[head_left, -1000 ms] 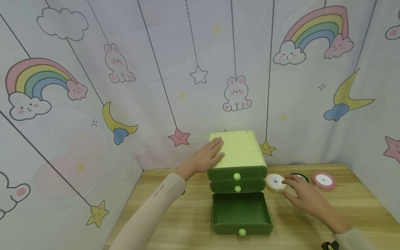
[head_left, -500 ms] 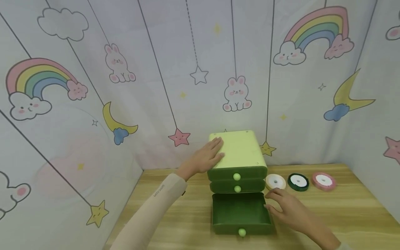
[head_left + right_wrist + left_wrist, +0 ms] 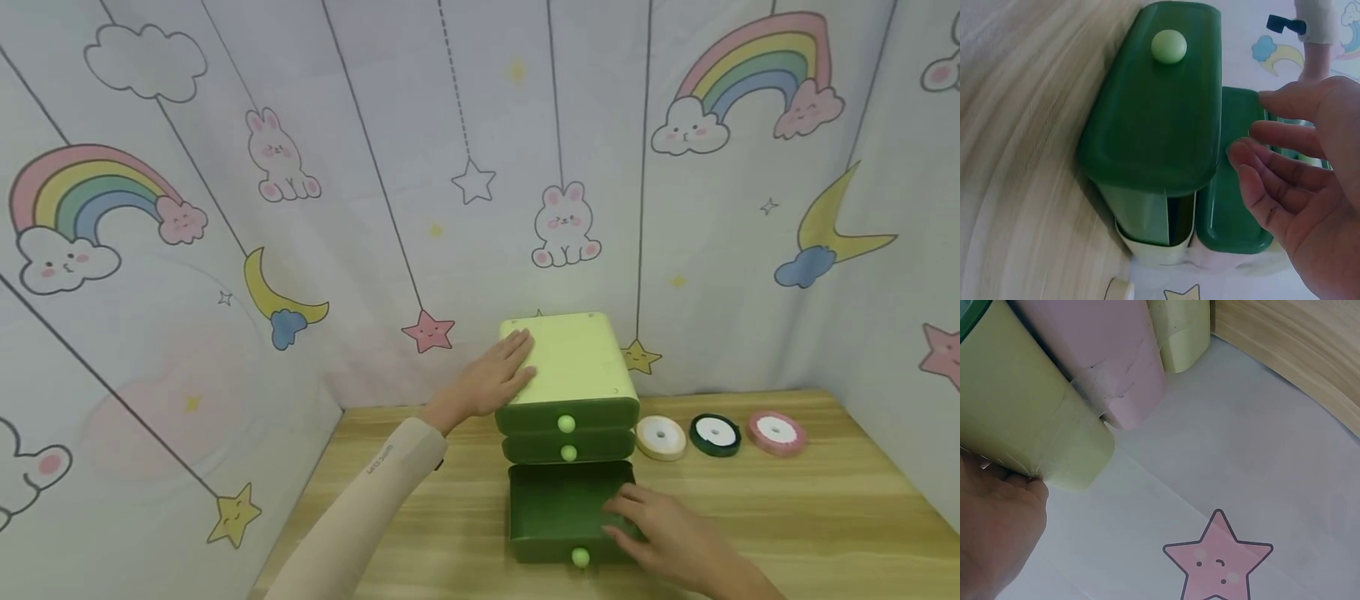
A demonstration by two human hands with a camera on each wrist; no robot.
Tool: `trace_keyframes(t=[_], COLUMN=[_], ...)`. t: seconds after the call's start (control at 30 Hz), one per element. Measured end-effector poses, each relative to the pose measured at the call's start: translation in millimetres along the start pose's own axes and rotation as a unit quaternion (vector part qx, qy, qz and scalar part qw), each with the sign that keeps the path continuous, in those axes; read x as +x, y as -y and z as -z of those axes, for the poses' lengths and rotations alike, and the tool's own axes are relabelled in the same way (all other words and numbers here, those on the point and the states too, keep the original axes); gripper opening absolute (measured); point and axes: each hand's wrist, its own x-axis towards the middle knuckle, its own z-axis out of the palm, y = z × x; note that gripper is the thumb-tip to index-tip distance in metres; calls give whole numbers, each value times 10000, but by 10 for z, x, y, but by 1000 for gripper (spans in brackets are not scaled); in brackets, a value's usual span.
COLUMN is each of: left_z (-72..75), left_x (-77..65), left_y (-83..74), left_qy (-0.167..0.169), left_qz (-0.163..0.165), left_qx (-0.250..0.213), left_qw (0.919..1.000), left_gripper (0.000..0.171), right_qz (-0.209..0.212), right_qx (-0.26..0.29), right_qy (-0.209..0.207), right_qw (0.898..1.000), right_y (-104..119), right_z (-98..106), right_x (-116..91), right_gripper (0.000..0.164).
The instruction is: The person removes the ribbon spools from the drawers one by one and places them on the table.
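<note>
A small drawer cabinet (image 3: 573,358) with a pale green top and dark green drawer fronts stands on the table. My left hand (image 3: 487,382) rests flat on the left of its top, fingers straight. The bottom drawer (image 3: 536,550) is pulled out, and nothing shows in the visible part of it. Over that drawer's right side hovers my right hand (image 3: 663,533), fingers loosely bent and holding nothing. In the right wrist view, the drawer front with its round knob (image 3: 1169,47) lies beside my fingers. The left wrist view shows the cabinet's pale green and pink side (image 3: 1113,356).
Three ribbon rolls lie in a row right of the cabinet: a cream roll (image 3: 661,437), a dark green roll (image 3: 715,435) and a pink roll (image 3: 777,433). Behind the wooden table (image 3: 825,517) hangs a printed cloth (image 3: 360,192).
My right hand has moved from over the ribbon rolls leftward and toward me, to above the open drawer. The rolls stay in place. My left hand has kept its place on the cabinet top.
</note>
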Motion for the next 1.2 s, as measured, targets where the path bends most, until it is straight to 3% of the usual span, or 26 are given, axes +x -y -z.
trace_keyframes(t=[0.2,0.43,0.7,1.0,1.13,1.2], left_z=[5,11,8,-6,-8,-9], left_x=[-4,-7,-1,-1,3,6], left_y=[-4,-12,-9,0,7,9], left_qy=[19,25,-8,-27,-67,-72], left_qz=[41,19,34,48,49,49], left_qx=[31,-18,-5,-70,-69,-42], left_qw=[10000,10000,10000,10000,9999,10000], left_gripper=[70,70,70,70,70,70], right_qz=[37,-153,461,669,903,1018], right_qx=[291,524,-275,-1027,-1323,-1478], right_qy=[181,732,439,789,880,876], right_qw=[9994,9958,9976,9893,9832,9799], right_y=[91,197,247,312,228,98], right_z=[-38,-111,-330,-417,-555,-720], right_x=[-22,-27,-21,-6,-45,-105], right_gripper=[12,13,9,10,13,26])
